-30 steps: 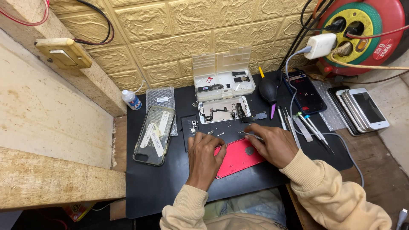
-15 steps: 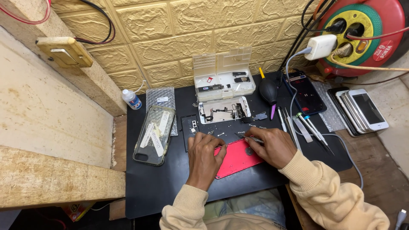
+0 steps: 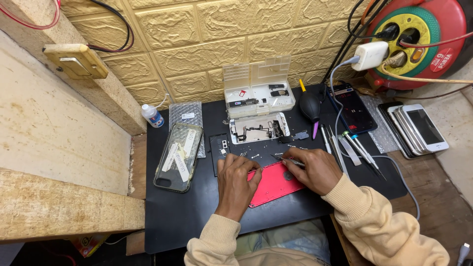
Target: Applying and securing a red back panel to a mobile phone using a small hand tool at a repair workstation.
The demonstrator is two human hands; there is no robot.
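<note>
A red phone back shell (image 3: 272, 186) lies on the black mat (image 3: 187, 212) in front of me. My left hand (image 3: 235, 182) rests on the shell's left end, fingers curled over its top edge, pinning it. My right hand (image 3: 315, 170) grips thin metal tweezers (image 3: 285, 159) whose tip points left, just above the shell's upper edge. Small loose parts (image 3: 246, 155) lie on the mat just beyond my fingers. A white opened phone frame (image 3: 258, 128) with its inner parts showing sits behind them.
A clear compartment box (image 3: 258, 91) stands open at the back. A cracked phone (image 3: 178, 156) with tape strips lies left, a small bottle (image 3: 152, 116) beyond it. Screwdrivers (image 3: 362, 152), a black blower (image 3: 310, 105), a dark phone (image 3: 353, 107) and stacked phones (image 3: 416, 129) lie right. A red cable reel (image 3: 419, 34) hangs top right.
My hands have barely moved; the tweezers stay at the shell's top edge and my left hand keeps its hold on the shell.
</note>
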